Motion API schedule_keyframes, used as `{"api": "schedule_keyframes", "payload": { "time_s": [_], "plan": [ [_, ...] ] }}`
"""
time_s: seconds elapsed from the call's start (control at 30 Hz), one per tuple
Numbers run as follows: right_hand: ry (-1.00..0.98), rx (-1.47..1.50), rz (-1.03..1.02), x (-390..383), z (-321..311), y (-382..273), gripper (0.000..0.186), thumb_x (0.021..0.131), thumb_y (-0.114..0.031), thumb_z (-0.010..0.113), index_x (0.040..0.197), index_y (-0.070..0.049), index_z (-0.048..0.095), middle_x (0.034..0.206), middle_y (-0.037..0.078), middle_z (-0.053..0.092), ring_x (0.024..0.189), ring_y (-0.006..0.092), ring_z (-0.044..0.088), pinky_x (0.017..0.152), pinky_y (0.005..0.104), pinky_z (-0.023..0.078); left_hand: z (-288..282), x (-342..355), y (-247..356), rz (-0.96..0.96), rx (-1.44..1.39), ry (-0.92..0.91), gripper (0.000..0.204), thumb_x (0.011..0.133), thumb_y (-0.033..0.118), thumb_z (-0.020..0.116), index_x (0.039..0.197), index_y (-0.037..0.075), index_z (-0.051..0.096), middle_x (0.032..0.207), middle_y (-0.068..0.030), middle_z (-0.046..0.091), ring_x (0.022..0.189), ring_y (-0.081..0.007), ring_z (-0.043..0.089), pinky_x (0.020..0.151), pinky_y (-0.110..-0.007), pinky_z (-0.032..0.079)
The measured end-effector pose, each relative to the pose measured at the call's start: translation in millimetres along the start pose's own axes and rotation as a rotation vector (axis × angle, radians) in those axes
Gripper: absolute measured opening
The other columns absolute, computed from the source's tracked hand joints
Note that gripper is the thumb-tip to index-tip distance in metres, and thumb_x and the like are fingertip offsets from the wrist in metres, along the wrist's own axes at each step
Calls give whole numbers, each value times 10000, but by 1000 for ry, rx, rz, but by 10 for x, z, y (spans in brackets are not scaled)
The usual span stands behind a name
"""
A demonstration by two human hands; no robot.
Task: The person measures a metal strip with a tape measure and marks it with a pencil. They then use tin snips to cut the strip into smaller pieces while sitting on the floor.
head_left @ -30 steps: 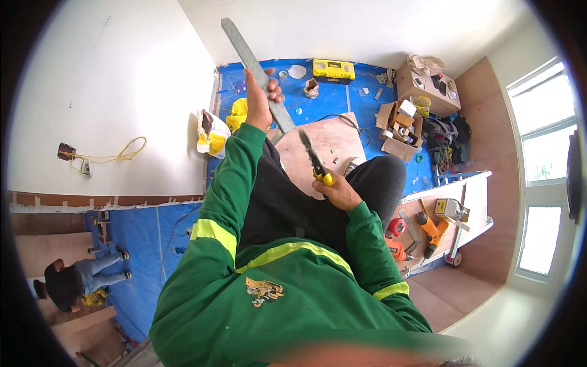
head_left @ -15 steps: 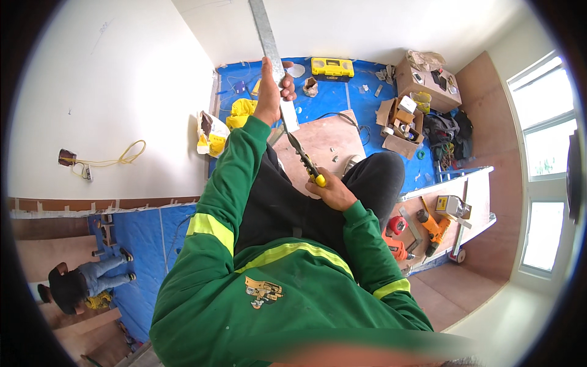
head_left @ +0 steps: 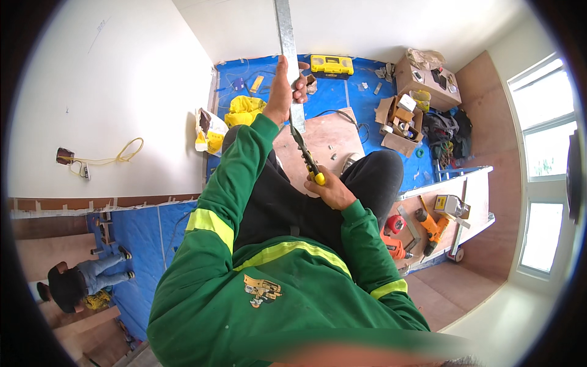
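Observation:
A long galvanized metal channel (head_left: 285,33) rises in front of me, tilted slightly, its upper end running past the top of the view. My left hand (head_left: 282,96) is closed around its lower part, fingers wrapped over the right edge. My right hand (head_left: 335,191), above my right thigh, grips the yellow-and-black handles of tin snips (head_left: 307,157). The snips' dark jaws point up at the channel's lower end. Whether the blades touch the metal is hard to make out.
A plywood sheet (head_left: 324,139) lies on blue floor covering between my legs. Beyond stand a yellow toolbox (head_left: 332,66) and an open cardboard box (head_left: 402,144). At right, a plywood bench (head_left: 477,186) holds an orange drill (head_left: 433,231). Another person (head_left: 68,286) is at far left.
My left hand and the channel have shifted right, and the channel stands more upright. The snips' jaws have swung slightly to the right, while my right hand has hardly moved.

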State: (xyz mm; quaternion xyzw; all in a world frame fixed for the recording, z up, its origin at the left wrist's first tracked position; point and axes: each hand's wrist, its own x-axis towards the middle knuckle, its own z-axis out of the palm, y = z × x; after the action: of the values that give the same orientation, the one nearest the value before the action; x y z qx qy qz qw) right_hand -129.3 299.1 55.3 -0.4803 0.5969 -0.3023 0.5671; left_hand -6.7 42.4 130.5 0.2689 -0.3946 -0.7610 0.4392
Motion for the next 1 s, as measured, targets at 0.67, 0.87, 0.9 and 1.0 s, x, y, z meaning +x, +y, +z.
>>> {"api": "schedule_keyframes", "payload": {
  "time_s": [0.67, 0.87, 0.9, 1.0],
  "plan": [
    [-14, -39, -13, -34, -21, -18, 446, 1009, -342, 777, 1254, 1, 630, 1089, 123, 684, 1016, 234, 657, 952, 389, 531, -47, 27, -11, -30, 9, -115, 791, 1112, 783, 382, 1272, 32, 573, 727, 35, 419, 547, -60, 368, 518, -266, 377],
    [-18, -103, -6, -25, -21, 40, 436, 1003, -317, 780, 1259, -2, 619, 1095, 118, 678, 1016, 225, 657, 938, 380, 539, -12, 0, -55, -61, 32, -90, 804, 1110, 791, 374, 1276, 33, 584, 731, 37, 411, 556, -59, 366, 524, -264, 375],
    [-25, -103, 0, -19, -25, 51, 435, 1001, -309, 781, 1261, -2, 617, 1098, 118, 677, 1017, 224, 658, 937, 379, 540, -9, 1, -60, -69, 31, -84, 812, 1106, 798, 374, 1277, 35, 592, 734, 43, 402, 558, -51, 363, 522, -257, 367],
    [-20, -92, -12, -8, -31, 77, 434, 997, -290, 783, 1271, -1, 610, 1103, 116, 674, 1024, 224, 661, 936, 381, 542, -11, 8, -68, -84, 10, -81, 816, 1100, 806, 378, 1273, 40, 601, 738, 48, 395, 557, -44, 359, 519, -249, 361]
  ]
}}
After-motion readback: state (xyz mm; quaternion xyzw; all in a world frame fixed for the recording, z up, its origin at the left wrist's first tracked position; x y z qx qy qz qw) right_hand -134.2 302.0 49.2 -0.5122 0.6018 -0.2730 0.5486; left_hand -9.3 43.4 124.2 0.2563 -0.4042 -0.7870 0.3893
